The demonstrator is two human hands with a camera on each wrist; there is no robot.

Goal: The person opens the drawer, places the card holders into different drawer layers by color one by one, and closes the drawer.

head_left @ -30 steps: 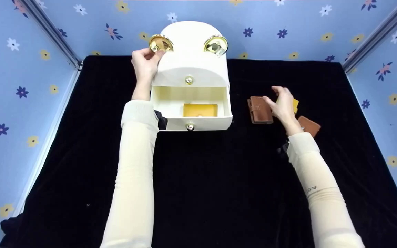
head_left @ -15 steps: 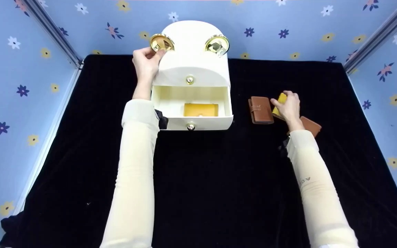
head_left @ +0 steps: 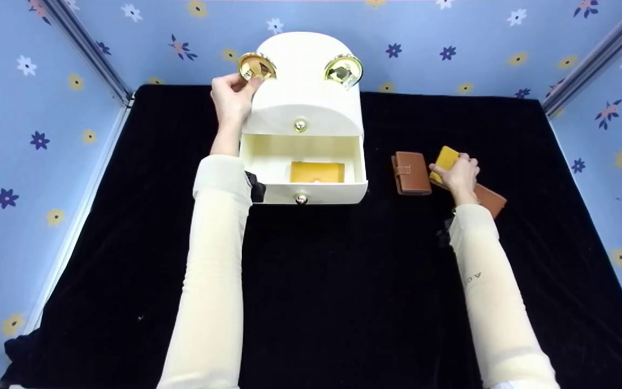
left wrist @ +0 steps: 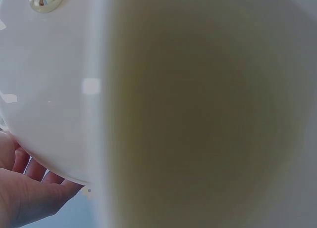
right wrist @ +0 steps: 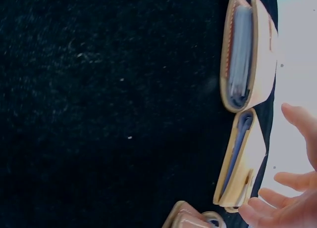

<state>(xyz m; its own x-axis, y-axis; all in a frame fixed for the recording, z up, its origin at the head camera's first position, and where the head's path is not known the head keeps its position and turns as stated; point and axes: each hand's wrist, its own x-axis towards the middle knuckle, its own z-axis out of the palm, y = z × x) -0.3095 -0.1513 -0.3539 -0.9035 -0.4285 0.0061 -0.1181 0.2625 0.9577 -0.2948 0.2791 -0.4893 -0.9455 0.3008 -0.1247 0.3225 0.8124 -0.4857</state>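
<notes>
A white drawer box (head_left: 305, 92) with a rounded top and two gold-rimmed round discs stands at the back, its lower drawer (head_left: 311, 193) pulled out. My left hand (head_left: 231, 100) grips the box's upper left side, thumb just under the left gold disc (head_left: 257, 66); some fingers are hidden behind it. Inside the drawer lies a yellow wallet (head_left: 317, 172). At the right, my right hand (head_left: 459, 174) hovers over a yellow card holder (head_left: 445, 161), thumb and fingers spread to either side. In the right wrist view the card holder (right wrist: 242, 159) lies on the cloth below the spread fingers.
A brown strapped wallet (head_left: 413, 173) lies left of the card holder, and another brown wallet (head_left: 489, 200) is partly behind my right wrist. Black cloth (head_left: 338, 292) covers the table. Blue flowered panels (head_left: 419, 32) stand at the back and sides.
My right hand has come down and shifted slightly right over the yellow card holder, uncovering more of it. My left hand keeps its place on the box.
</notes>
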